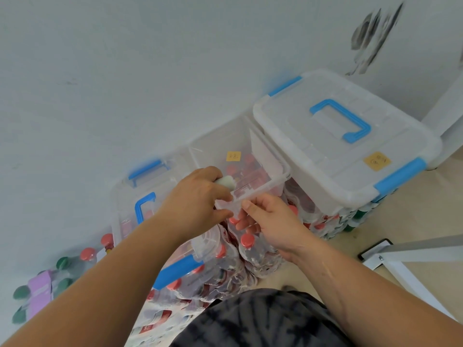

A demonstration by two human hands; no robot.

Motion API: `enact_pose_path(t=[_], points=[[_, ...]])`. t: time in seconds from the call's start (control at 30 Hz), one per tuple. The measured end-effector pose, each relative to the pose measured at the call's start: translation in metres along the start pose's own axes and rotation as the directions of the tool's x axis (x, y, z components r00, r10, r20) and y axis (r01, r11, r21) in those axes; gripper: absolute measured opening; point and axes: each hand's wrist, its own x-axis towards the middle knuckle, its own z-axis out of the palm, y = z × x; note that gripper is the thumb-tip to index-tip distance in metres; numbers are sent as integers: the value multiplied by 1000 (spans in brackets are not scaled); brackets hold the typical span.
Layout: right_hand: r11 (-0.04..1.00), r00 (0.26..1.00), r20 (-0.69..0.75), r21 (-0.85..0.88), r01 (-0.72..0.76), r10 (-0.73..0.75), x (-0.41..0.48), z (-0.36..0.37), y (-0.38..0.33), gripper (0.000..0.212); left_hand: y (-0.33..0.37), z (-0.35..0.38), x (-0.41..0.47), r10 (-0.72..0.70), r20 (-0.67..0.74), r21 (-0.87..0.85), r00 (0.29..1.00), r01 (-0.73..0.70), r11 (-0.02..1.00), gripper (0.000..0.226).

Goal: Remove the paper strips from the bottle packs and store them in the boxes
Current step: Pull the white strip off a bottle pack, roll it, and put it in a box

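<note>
So the left hand [198, 196] had its grip curled tight round a pale wad, the paper strip [225, 182] I'd guess, right over the open box [263, 189], probably to drop it in. The right hand [268, 221] pinched that box's front rim, looked like steadying it. The box sat on red-capped bottle packs [250, 249], with a lidded box [313, 159] just beside it.

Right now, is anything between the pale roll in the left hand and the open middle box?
Nothing visible. The left hand grips the pale roll just over the near rim of the open box, and no lid covers it. The right hand pinches that rim from outside, clear of the opening.
</note>
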Motion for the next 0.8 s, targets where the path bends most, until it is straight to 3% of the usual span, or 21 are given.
enact_pose_path(t=[0.53, 0.8], points=[[994, 996, -82, 97, 42, -34, -2, 9, 9, 15, 6, 21, -4, -36, -154, -3, 987, 36, 999, 24], [996, 996, -81, 74, 48, -42, -1, 13, 10, 16, 14, 23, -2, -50, -146, 35, 988, 56, 998, 19]])
